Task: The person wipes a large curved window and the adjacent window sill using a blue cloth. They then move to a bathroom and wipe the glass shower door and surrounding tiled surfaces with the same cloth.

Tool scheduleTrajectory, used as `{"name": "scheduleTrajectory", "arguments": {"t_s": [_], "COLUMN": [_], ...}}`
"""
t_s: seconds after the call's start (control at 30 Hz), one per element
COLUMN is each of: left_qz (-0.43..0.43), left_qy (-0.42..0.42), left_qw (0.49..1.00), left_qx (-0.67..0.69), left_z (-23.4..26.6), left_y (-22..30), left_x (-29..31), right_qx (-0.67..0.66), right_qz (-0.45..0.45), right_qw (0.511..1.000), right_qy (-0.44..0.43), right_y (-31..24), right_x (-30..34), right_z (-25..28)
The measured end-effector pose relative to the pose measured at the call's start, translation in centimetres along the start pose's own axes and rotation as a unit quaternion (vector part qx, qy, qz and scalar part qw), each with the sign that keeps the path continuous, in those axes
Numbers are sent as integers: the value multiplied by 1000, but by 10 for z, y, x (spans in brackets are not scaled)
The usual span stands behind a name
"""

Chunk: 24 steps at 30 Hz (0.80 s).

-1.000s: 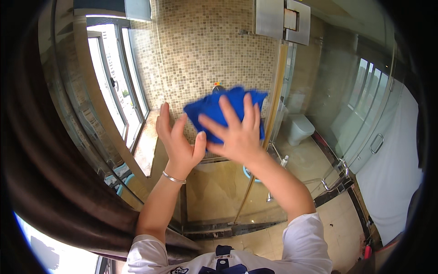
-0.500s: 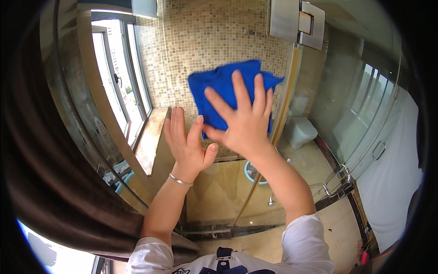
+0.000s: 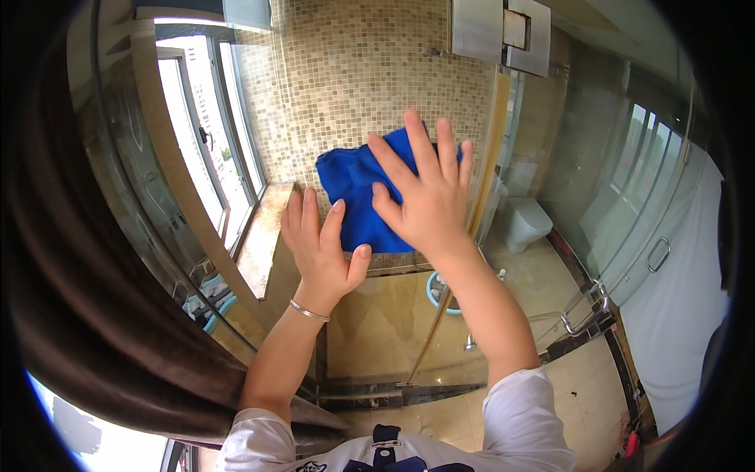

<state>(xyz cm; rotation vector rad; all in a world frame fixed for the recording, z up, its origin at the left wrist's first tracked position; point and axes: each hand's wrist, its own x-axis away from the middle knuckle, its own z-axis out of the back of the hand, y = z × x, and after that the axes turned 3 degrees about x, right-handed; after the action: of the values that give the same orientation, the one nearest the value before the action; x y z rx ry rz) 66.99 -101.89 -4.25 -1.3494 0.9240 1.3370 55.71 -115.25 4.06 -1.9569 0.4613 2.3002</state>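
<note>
A blue cloth [image 3: 370, 212] lies against a clear glass panel in front of me, its upper edge bent and its surface creased. Flat on its right part is my right hand [image 3: 429, 193], fingers spread and pressing it rather than gripping. Some fingertips reach past the cloth's upper and right edges. My left hand [image 3: 318, 244], with a silver bangle [image 3: 309, 311] at the wrist, is raised just left of the cloth. Its fingers are stretched out and it holds nothing; it seems to rest on the glass.
A metal hinge [image 3: 478, 27] is fixed to the glass at upper right. Beyond stand a mosaic-tiled wall [image 3: 338, 71], an open window [image 3: 208, 134] over a stone sill [image 3: 263, 228], a white toilet [image 3: 525, 223] and a light-blue basin [image 3: 432, 291]. A brown curtain [image 3: 118, 330] hangs at left.
My right hand has shifted slightly downward, its thumb drawn in over the cloth. The cloth has slid down and left and is more crumpled. My left hand has hardly moved.
</note>
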Motion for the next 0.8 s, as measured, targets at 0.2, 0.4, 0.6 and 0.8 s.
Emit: {"name": "scheduleTrajectory", "arguments": {"t_s": [0.2, 0.4, 0.6, 0.8], "left_qz": [-3, -29, -63, -20], "left_qy": [-164, -130, -66, -104], "left_qw": [986, 988, 993, 991], "left_qx": [-14, -80, -81, -86], "left_z": [-12, -43, -58, -64], "left_y": [58, 64, 65, 99], "left_x": [28, 27, -72, -93], "right_qx": [24, 80, -12, -99], "right_qz": [-34, -7, -13, -81], "right_qw": [998, 996, 998, 951], "right_qy": [-42, -30, 57, 281], "right_y": [5, 30, 72, 94], "right_x": [104, 92, 17, 52], "right_z": [-13, -1, 18, 9]}}
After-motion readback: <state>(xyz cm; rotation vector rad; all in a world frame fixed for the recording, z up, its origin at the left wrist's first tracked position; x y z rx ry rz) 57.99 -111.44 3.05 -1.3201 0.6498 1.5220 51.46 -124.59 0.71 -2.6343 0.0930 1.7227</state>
